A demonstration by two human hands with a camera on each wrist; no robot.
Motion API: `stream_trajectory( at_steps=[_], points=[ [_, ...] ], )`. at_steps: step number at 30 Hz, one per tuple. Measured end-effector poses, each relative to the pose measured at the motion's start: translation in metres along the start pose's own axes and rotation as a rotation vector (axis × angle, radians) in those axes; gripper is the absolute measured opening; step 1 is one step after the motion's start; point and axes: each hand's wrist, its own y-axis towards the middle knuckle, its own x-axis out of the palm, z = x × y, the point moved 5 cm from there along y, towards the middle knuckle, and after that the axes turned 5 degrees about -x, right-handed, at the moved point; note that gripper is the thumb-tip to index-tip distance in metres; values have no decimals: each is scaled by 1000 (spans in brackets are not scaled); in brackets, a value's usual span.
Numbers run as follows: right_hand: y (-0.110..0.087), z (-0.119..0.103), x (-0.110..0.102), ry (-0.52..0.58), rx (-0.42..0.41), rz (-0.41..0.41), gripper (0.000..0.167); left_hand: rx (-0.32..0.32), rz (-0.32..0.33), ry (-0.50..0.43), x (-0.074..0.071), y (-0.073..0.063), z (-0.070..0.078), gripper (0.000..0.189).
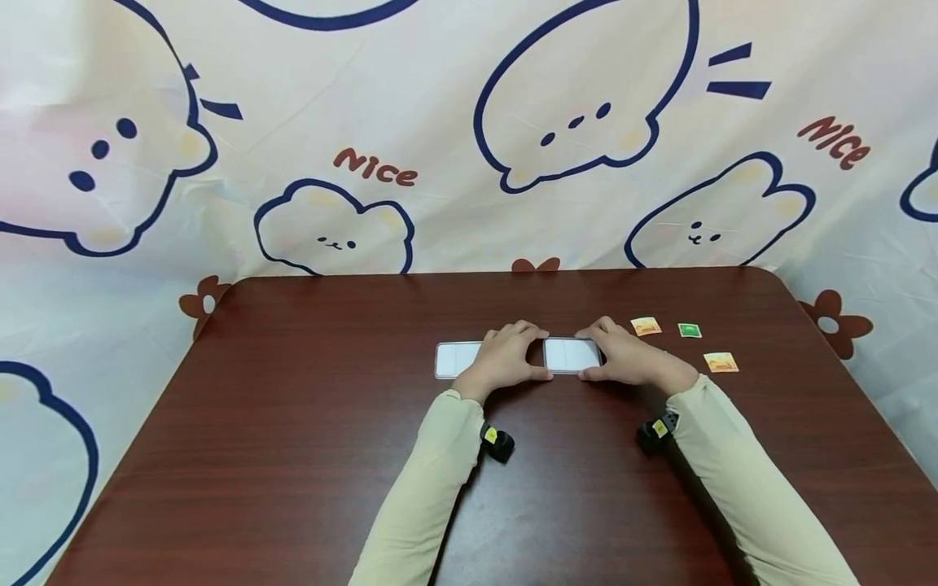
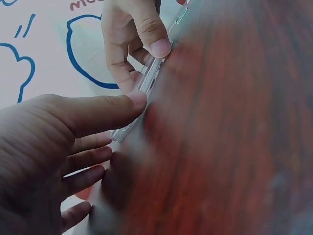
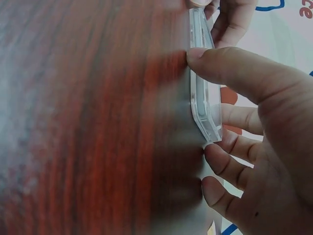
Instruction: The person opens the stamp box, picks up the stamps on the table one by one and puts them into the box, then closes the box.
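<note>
A flat clear-plastic case with a white face lies on the table between my two hands. My left hand pinches its near and far edges at the left end, thumb on the near side. At the right end my right hand grips the same case, its thumb on the near edge and its other fingers at the far side. Both thumbs press the transparent rim in the left wrist view. A second similar white-faced case lies to the left, partly hidden behind my left hand.
Right of the hands lie small stamp-like papers: an orange one, a green one and another orange one. The brown wooden table ends at a cartoon-printed cloth behind and at the sides.
</note>
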Motion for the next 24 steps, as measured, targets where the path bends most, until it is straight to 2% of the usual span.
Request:
stream_trajectory(
  at_steps=[9,24],
  points=[
    [1,4,0,40,-16,0,64,-5,14,6,0,0,0,64],
    [3,6,0,22,-17,-13,62,6,-4,-15,-1,0,0,60]
  ],
)
